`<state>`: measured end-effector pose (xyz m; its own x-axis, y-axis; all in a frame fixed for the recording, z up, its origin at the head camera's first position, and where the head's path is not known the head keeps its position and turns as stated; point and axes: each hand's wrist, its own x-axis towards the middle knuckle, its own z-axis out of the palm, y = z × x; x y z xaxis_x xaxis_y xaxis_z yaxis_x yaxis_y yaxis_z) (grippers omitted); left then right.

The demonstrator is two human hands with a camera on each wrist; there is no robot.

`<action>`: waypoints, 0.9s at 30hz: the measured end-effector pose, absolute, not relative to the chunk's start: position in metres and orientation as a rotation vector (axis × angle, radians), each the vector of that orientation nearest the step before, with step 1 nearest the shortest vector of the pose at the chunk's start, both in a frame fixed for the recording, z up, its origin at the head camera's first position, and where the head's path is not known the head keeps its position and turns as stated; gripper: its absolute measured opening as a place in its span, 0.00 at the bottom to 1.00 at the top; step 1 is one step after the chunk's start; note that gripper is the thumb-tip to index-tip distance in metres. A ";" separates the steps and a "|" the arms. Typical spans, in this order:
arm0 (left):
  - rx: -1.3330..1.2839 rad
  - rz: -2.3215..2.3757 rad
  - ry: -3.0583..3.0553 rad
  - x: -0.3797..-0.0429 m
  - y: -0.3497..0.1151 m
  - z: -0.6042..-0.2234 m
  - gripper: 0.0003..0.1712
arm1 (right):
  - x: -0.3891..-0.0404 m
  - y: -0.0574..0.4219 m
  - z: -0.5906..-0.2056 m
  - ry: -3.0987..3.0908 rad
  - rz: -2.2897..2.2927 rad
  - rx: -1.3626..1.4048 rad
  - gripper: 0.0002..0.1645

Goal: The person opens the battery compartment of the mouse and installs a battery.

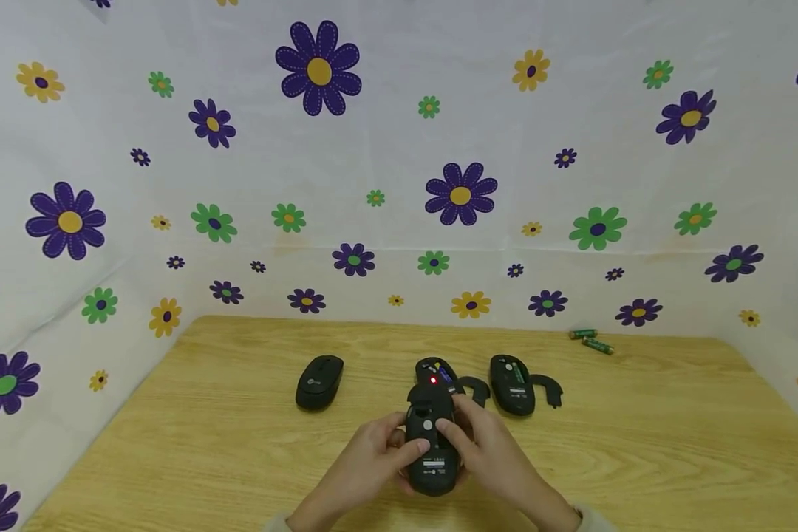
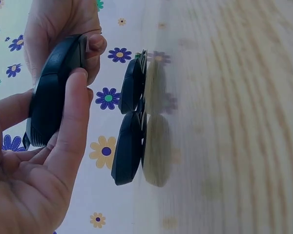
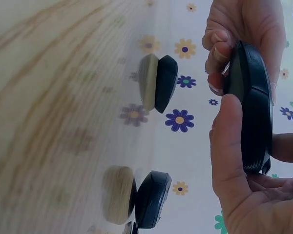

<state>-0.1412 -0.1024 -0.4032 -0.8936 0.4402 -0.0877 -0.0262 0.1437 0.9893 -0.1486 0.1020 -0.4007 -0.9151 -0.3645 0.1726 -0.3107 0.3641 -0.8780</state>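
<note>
A black computer mouse (image 1: pixel 432 476) is held underside up between both hands, its label showing. My left hand (image 1: pixel 375 452) grips its left side, thumb lying on the underside. My right hand (image 1: pixel 490 442) grips the right side, its thumb on the underside near the battery slot. A dark curved cover piece (image 1: pixel 429 394) stands out at the mouse's far end; whether it is detached cannot be seen. In the left wrist view the held mouse (image 2: pixel 51 97) is tilted above the table, with fingers on both faces. The right wrist view shows the mouse (image 3: pixel 251 107) edge-on.
Behind the hands lies an overturned mouse (image 1: pixel 445 372) with a red light near it and a loose cover (image 1: pixel 479 390) beside it. Right of it is another overturned mouse (image 1: pixel 512 388), with its cover (image 1: pixel 550 388). One mouse (image 1: pixel 320 382) sits upright at left. Green batteries (image 1: pixel 597 346) lie at back right.
</note>
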 end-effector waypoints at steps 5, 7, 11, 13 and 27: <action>0.373 1.789 2.059 -0.141 -0.103 -0.403 0.28 | -0.149 0.103 -0.401 2.527 -1.629 -0.666 0.19; 0.369 1.788 2.057 -0.141 -0.104 -0.403 0.28 | -0.150 0.104 -0.402 2.519 -1.636 -0.678 0.19; 0.375 1.790 2.053 -0.142 -0.104 -0.402 0.29 | -0.150 0.104 -0.402 2.497 -1.655 -0.678 0.20; 0.374 1.790 2.053 -0.142 -0.105 -0.402 0.29 | -0.150 0.104 -0.402 2.469 -1.672 -0.662 0.20; 0.390 1.803 2.048 -0.143 -0.106 -0.402 0.30 | -0.163 0.105 -0.384 2.730 -1.651 -0.701 0.17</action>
